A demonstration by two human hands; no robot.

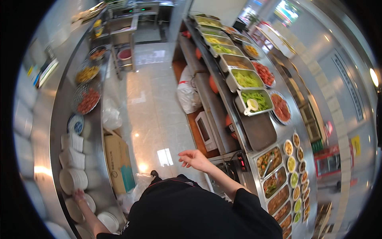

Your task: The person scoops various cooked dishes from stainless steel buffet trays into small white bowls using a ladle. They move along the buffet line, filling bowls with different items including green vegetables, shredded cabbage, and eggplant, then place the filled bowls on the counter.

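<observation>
At the left steel counter, my left hand (79, 194) reaches to the lower edge of a tall stack of round white plates (73, 180). A shorter stack of white plates (90, 202) lies right beside the wrist. Whether the fingers grip a plate is too small to tell. More white plates (108, 221) are piled closer to my body. My right hand (195, 160) hangs in the air over the tiled floor, its fingers loosely bent and apart, holding nothing. Stacked square white dishes (73, 158) and a blue-patterned plate (75, 124) stand further along the left counter.
Bowls of meat (88, 101) and yellow food (87, 73) sit farther up the left counter. Below it stands a cardboard box (116, 162). Along the right counter are metal pans of vegetables (246, 78), a ladle (251, 106), trays of cooked food (274, 182) and small condiment bowls (294, 179).
</observation>
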